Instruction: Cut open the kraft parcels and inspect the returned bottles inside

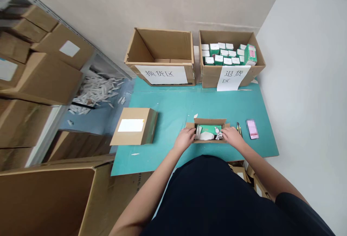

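A small cardboard box (210,121) lies open on the teal table, close to my body, its flaps folded outward. Inside it rest a green box (210,129) and crumpled white paper (206,135). My left hand (185,137) grips the left end of the cardboard box, fingertips curled over its edge. At the opposite end, my right hand (231,135) holds the right wall the same way, its fingers beside the wad of paper. Parts of both hands' fingertips are hidden within the cardboard box.
A yellow-black utility knife (239,129) and a phone (252,129) lie right of my right hand. A closed carton (135,126) sits left. Along the back stand a labelled carton (162,74) and another carton (208,76) holding several green-white boxes. Stacked cartons (51,73) fill the left side.
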A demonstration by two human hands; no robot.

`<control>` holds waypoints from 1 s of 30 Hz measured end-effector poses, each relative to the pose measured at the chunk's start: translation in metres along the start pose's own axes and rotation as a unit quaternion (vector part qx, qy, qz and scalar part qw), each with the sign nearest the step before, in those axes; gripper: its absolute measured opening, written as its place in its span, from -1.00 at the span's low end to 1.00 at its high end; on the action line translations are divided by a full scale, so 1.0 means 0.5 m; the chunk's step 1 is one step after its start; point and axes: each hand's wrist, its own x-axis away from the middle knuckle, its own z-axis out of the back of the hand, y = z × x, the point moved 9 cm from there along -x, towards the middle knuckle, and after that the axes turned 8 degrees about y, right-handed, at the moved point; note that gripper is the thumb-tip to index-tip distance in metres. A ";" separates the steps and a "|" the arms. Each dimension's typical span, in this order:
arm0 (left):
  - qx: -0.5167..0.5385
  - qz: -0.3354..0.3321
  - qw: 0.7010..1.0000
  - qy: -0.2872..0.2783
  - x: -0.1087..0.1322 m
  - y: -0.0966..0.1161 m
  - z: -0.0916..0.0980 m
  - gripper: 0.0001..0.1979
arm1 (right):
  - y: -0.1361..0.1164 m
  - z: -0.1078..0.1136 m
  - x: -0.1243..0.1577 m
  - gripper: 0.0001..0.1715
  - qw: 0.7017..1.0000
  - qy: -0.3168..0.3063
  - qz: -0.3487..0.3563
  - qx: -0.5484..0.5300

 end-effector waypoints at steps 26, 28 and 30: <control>0.002 0.023 0.999 0.046 0.050 0.027 -0.049 -0.62 | -0.171 -0.170 -0.180 -0.62 0.978 -0.066 0.076 0.184; -0.004 0.020 0.999 0.032 0.046 0.034 -0.048 -0.61 | -0.173 -0.176 -0.181 -0.61 0.978 -0.062 0.079 0.184; -0.010 0.028 0.999 0.017 0.043 0.038 -0.049 -0.59 | -0.180 -0.182 -0.184 -0.57 0.979 -0.057 0.088 0.177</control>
